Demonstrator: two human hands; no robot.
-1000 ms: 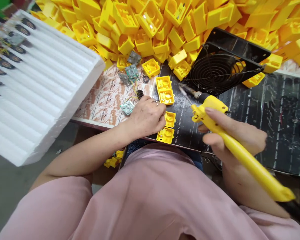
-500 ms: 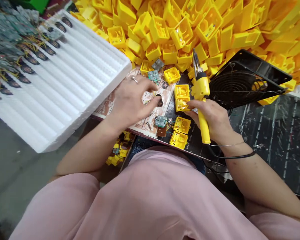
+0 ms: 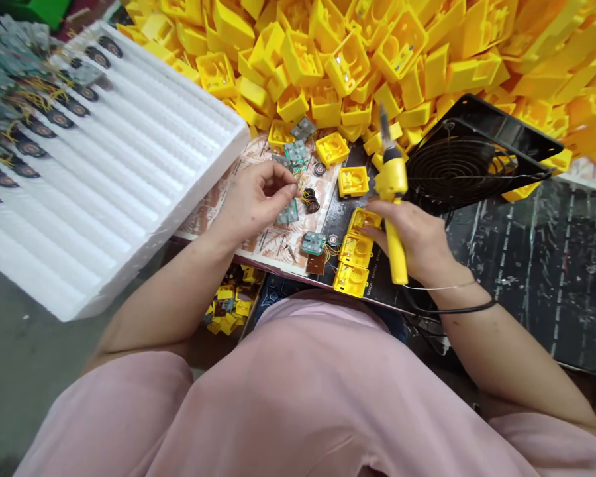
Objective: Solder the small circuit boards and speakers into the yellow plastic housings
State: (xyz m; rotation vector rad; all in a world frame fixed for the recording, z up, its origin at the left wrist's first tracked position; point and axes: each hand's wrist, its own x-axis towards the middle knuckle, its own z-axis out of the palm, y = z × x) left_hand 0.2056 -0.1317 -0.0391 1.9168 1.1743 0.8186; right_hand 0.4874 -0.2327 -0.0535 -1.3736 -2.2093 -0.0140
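Note:
The thumb and fingers of my left hand (image 3: 253, 202) are pinched together at thin yellow wires (image 3: 302, 188), which lead to a small black round speaker (image 3: 310, 200). A green circuit board (image 3: 288, 212) lies partly under that hand. My right hand (image 3: 420, 238) grips a yellow-handled soldering iron (image 3: 396, 225), its tip pointing up and away. Fingers of the same hand also touch a yellow plastic case (image 3: 361, 218), in line with two more cases, a middle one (image 3: 356, 250) and a near one (image 3: 351, 280). Beside them lies a wired circuit board (image 3: 313, 243).
A white foam tray (image 3: 179, 152) at left holds rows of boards with speakers. Yellow cases (image 3: 298, 59) are heaped across the back. A black fan (image 3: 451, 172) stands right of the iron. Single cases (image 3: 353, 181) and loose boards (image 3: 295, 154) lie mid-table.
My right hand has drawn one yellow case toward me, against the two nearer ones; another stays behind. My left fingers have moved off the speaker and closed at its wires.

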